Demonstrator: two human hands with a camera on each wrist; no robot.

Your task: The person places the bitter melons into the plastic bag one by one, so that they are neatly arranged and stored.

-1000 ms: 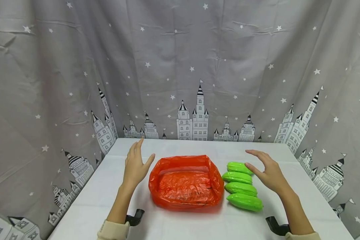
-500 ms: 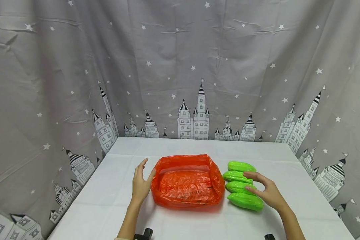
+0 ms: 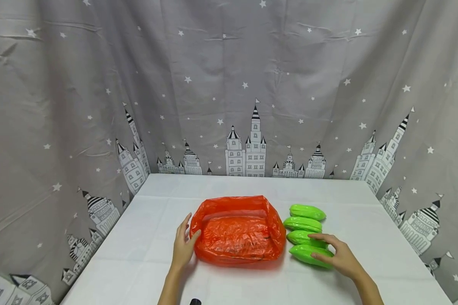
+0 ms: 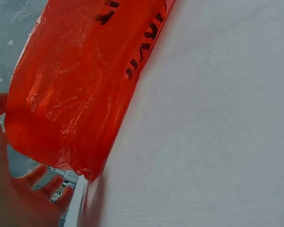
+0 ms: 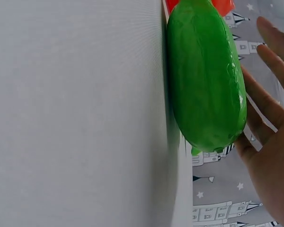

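A red plastic bag (image 3: 236, 235) lies with its mouth spread wide, and black print shows on its side in the left wrist view. At its left end is my left hand (image 3: 183, 250), thumb at the rim and fingers spread along the outer side. To the bag's right, several plump green, ribbed, cucumber-like vegetables lie in a column. My right hand (image 3: 341, 256) is at the right end of the nearest green vegetable (image 3: 309, 255), its thumb and fingers spread loosely around that end. In the right wrist view the same vegetable (image 5: 206, 80) is beside the extended fingers.
A white-covered table (image 3: 244, 288) carries everything. Further green vegetables (image 3: 307, 212) lie behind the nearest one, close to the bag's right edge. A grey curtain (image 3: 198, 55) printed with stars and castles hangs behind and at both sides.
My left hand has come down and rightward to the bag's left rim. My right hand has lowered toward the front and now overlaps the nearest green vegetable. Bag and vegetables have stayed put.
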